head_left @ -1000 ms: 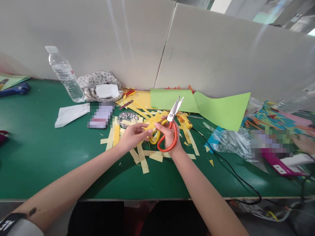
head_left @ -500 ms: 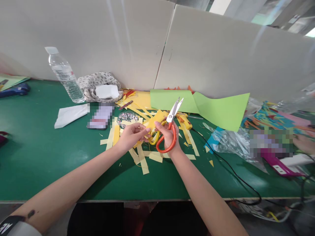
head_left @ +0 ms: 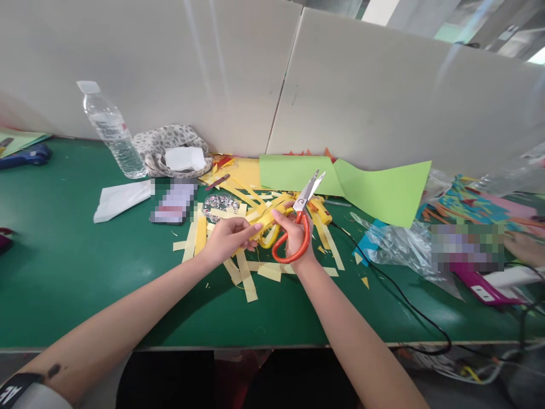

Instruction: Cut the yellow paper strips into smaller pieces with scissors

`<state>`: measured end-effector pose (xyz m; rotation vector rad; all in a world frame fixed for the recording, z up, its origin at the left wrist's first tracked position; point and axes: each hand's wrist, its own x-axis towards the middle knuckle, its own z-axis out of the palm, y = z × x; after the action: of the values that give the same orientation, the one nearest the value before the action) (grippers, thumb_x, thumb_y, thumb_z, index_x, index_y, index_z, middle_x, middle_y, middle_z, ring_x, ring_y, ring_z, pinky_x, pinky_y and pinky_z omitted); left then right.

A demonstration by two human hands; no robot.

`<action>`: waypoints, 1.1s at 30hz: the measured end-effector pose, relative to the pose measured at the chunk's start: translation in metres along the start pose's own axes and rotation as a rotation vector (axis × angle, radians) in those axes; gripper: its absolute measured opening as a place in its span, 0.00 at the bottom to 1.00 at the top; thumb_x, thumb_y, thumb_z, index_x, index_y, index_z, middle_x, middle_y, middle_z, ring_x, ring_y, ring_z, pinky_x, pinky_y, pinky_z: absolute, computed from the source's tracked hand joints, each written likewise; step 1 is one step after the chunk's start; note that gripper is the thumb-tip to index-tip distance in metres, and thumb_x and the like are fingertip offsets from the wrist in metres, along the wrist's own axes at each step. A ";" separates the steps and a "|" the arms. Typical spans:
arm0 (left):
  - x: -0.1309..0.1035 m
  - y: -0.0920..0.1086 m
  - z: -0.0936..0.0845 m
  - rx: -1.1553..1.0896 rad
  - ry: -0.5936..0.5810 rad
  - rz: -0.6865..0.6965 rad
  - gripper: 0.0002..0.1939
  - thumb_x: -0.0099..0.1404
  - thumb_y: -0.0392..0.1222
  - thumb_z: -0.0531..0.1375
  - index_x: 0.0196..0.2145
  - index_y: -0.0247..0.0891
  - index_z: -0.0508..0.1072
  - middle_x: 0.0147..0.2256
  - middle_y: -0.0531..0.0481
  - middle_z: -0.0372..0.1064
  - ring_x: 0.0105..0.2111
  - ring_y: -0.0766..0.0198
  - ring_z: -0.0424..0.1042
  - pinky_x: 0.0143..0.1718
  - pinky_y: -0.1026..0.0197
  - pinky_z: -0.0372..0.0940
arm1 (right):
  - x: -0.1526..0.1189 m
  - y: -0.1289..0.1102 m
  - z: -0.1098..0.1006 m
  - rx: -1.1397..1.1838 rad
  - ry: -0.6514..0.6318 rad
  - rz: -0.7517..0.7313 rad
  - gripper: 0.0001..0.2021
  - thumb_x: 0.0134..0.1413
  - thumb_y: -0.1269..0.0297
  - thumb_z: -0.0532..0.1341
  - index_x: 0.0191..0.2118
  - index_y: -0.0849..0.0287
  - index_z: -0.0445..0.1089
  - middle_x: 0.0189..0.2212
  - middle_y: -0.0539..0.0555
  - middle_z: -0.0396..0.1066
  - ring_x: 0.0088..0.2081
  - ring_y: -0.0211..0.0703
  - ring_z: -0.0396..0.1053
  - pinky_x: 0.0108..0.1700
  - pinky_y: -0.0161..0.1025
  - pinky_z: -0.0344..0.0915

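From here I see one long, bright-yellow paper strip between the hands, slanting up and rightward from the left hand, which pinches its near end, to the right hand's thumb. That hand also grips one pair of red-handled metal scissors, blades pointing away; fingers hide whether the strip is doubled, so I can't be sure.

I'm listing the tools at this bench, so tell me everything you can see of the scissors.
The scissors have bare, metal-looking blades, slightly parted at the tips, and red-orange handles with a smooth, coated look. A small dark mark shows near the pivot. They are held in the right hand, whose fingers partly hide the handles, with the tips pointing away from the person and a little rightward.
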<state>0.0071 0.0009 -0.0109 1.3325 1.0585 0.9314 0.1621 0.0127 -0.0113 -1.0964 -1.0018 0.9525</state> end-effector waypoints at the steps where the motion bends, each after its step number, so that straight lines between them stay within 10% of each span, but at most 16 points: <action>1: 0.000 0.000 0.000 0.012 0.005 0.002 0.15 0.56 0.48 0.62 0.21 0.37 0.65 0.19 0.51 0.71 0.21 0.68 0.71 0.25 0.65 0.66 | 0.000 0.000 0.000 0.007 -0.001 0.001 0.18 0.37 0.60 0.68 0.34 0.55 0.63 0.20 0.41 0.62 0.24 0.35 0.67 0.33 0.38 0.65; 33: 0.004 -0.006 0.000 0.034 0.081 0.028 0.14 0.51 0.50 0.65 0.29 0.35 0.73 0.28 0.47 0.74 0.26 0.65 0.74 0.29 0.65 0.67 | -0.005 0.001 0.002 -0.166 -0.091 -0.158 0.13 0.40 0.63 0.65 0.32 0.54 0.61 0.24 0.43 0.61 0.24 0.32 0.61 0.29 0.36 0.61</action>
<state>0.0075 0.0046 -0.0175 1.3499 1.1238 0.9992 0.1585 0.0090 -0.0132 -1.1001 -1.2406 0.8080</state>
